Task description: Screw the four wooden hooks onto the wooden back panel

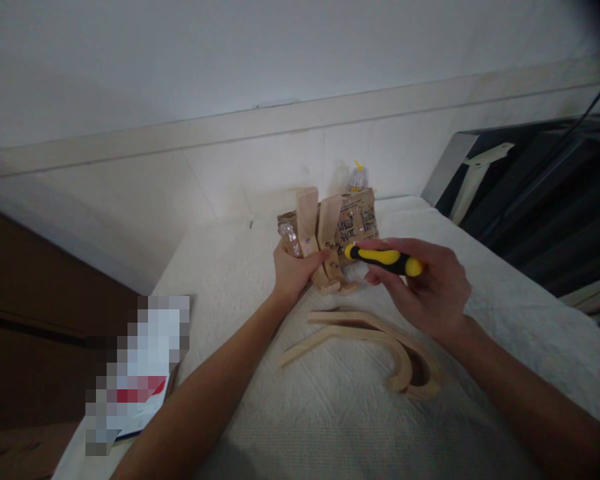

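Observation:
My left hand (296, 270) is closed around a pair of pale wooden pieces (307, 223), held upright side by side with small screws in their faces. In my right hand (433, 283) is a screwdriver (385, 259) with a yellow and black handle, its tip end pointing left at the wood; whether it touches a screw cannot be made out. Behind the wood stands a crumpled brown cardboard box (363, 217) with dark print and clear tape. Nearer to me, two curved wooden pieces (365, 333) lie together on the white cloth (310, 420).
A small clear bag with a yellow tie (359, 177) stands behind the box by the wall. One loose screw (251, 224) rests on the cloth at the back left. A partly blurred white packet (155, 347) lies at the left edge, and a dark metal frame (525, 173) stands at right.

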Action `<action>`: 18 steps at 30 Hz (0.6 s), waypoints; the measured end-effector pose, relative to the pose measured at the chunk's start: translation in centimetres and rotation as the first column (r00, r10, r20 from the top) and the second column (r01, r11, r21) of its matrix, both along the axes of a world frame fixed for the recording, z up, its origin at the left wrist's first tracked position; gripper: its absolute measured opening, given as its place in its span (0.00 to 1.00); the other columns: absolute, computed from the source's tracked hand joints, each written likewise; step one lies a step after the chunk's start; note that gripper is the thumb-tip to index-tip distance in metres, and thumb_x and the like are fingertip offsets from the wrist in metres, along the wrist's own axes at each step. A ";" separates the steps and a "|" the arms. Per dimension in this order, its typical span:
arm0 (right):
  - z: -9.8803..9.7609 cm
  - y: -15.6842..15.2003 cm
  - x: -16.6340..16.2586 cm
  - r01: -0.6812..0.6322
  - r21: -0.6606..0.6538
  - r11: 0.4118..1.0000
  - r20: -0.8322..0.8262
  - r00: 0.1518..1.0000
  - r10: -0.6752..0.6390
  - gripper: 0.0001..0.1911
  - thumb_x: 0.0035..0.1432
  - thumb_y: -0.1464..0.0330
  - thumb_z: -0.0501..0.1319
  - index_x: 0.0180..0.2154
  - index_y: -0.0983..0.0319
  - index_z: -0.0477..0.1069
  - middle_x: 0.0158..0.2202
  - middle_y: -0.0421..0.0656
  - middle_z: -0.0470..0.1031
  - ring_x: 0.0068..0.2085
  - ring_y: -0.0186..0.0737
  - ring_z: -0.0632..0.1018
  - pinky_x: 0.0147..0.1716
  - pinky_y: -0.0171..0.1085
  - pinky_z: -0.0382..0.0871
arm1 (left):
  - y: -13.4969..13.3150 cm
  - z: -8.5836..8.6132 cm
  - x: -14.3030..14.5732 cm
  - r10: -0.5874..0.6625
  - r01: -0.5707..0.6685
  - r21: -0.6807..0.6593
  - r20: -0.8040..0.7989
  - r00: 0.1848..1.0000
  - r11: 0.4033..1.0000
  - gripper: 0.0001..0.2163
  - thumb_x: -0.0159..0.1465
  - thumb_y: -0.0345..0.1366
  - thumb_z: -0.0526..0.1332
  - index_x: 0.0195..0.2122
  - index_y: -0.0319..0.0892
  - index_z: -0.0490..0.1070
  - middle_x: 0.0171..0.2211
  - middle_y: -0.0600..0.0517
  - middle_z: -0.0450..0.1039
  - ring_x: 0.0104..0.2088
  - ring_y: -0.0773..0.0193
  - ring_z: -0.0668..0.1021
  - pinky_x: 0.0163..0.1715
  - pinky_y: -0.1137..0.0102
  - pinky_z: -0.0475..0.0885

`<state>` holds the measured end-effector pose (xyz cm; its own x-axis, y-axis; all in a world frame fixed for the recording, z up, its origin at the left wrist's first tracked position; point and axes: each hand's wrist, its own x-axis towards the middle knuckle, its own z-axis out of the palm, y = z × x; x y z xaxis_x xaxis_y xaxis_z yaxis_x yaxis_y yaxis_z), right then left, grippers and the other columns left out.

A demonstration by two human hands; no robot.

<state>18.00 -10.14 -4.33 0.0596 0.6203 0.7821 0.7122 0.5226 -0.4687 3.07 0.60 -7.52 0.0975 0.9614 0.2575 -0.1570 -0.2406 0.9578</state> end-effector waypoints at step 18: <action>-0.1 0.4 -0.7 -0.148 0.099 0.984 -0.210 0.964 0.166 0.20 0.57 0.72 0.58 0.51 0.54 0.59 0.43 0.43 0.76 0.28 0.35 0.78 0.23 0.38 0.74 | -0.1 0.1 -0.1 0.001 0.000 0.019 -0.044 0.999 1.000 0.23 0.40 0.38 0.72 0.36 0.37 0.70 0.36 0.45 0.77 0.31 0.61 0.78 0.33 0.65 0.76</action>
